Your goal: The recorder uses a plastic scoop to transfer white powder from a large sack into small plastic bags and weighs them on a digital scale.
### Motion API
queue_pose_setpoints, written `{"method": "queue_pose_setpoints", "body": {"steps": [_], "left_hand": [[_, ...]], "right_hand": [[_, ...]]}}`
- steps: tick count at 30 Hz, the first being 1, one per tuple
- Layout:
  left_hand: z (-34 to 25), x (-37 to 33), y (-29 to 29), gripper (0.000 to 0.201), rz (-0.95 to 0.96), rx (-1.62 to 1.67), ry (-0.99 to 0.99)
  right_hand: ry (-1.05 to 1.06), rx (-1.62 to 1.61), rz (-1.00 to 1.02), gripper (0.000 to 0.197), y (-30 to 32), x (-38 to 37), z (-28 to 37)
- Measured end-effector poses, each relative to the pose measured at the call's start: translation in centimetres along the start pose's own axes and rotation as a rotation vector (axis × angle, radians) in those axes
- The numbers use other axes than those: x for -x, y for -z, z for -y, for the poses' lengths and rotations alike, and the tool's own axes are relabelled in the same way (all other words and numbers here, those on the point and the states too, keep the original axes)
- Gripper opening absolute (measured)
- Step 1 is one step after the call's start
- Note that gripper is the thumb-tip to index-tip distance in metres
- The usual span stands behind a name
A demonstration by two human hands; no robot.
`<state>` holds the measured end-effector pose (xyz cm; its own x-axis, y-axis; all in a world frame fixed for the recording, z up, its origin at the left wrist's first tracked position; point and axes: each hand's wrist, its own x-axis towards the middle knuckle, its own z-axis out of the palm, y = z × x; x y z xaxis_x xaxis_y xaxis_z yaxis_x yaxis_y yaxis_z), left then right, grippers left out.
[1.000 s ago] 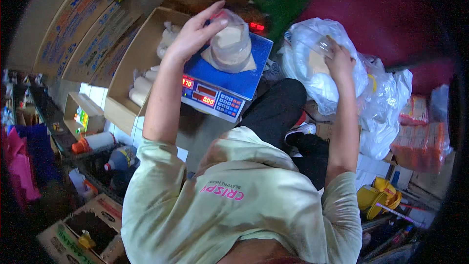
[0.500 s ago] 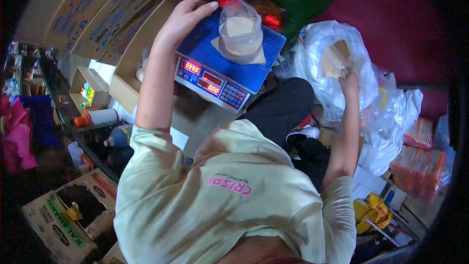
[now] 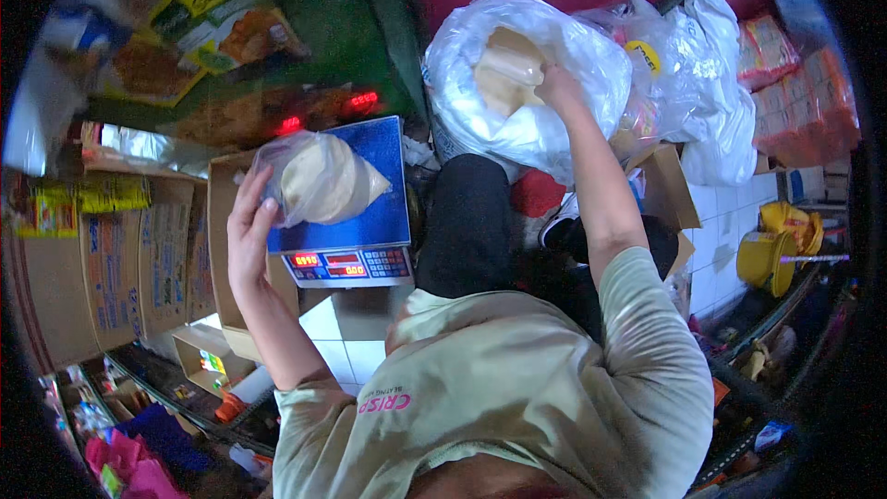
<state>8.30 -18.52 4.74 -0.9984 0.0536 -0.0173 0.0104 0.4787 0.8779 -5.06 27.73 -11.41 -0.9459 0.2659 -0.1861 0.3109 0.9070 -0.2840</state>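
A clear plastic bag of pale powder [image 3: 321,181] sits on the blue platform of a digital scale [image 3: 379,222], its mouth leaning to the left. My left hand [image 3: 249,226] is at that mouth, thumb and fingers closed on the thin plastic edge. To the right stands a big white plastic sack [image 3: 462,120], open at the top, with more pale powder [image 3: 499,97] inside. My right hand [image 3: 560,85] reaches into it, gripping a clear, rounded plastic scoop [image 3: 513,67] that lies against the powder. The fingertips there are partly hidden.
Left of the scale are an open cardboard box [image 3: 231,259] and upright cartons [image 3: 115,268]. Yellow packets [image 3: 226,14] hang at the far left. Beyond the sack are white plastic bags [image 3: 711,83] and orange packs [image 3: 808,111]. A yellow bucket [image 3: 765,263] stands at right.
My view has swung to the right. My left hand has come from hovering beside the scale to the bag's mouth, and the bag leans toward it. My right hand stays in the sack with the scoop.
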Motion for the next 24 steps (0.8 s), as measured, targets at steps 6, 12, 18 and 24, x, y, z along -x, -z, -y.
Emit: {"method": "queue_pose_setpoints", "body": {"steps": [6,12,18,24], "left_hand": [[-0.5,0.3,-1.0,0.049,-0.011,0.087,0.079],[0.2,0.5,-0.8,0.050,-0.052,0.092,0.112],[-0.4,-0.1,-1.5,0.053,-0.049,0.119,0.143],[-0.1,0.3,-1.6,0.052,-0.056,0.142,0.073]], "right_hand": [[-0.004,0.153,-0.045,0.030,-4.5,-2.3,-1.2],[-0.069,0.146,-0.002,0.024,-6.8,-4.3,0.9],[-0.078,0.048,0.028,0.026,-7.3,-4.5,0.8],[-0.010,-0.117,0.016,0.037,-2.7,-0.2,-1.4]]}}
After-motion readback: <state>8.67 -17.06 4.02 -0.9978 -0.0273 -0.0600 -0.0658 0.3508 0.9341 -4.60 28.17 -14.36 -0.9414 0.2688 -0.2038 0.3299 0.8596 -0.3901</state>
